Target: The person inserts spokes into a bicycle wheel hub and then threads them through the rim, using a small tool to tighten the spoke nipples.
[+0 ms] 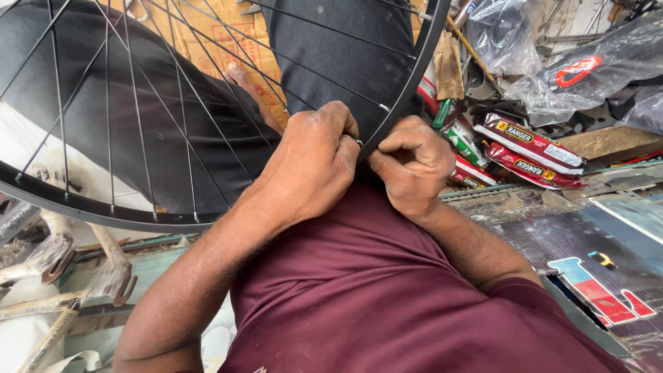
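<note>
I have the black bicycle wheel rim [407,83] resting against my chest, over my maroon shirt [373,290], with both hands meeting at its near edge. My left hand [311,162] is curled into a fist on the inner side of the rim, fingers closed around something small at a spoke [338,90] end; what it is I cannot tell, since my fingers hide it. My right hand [413,166] is closed on the rim's outer edge, just beside the left. The spokes I can see are already laced, so by my judgement the lacing is mostly done and I am working at this one spoke end. Red packets [528,141] lie to the right.
</note>
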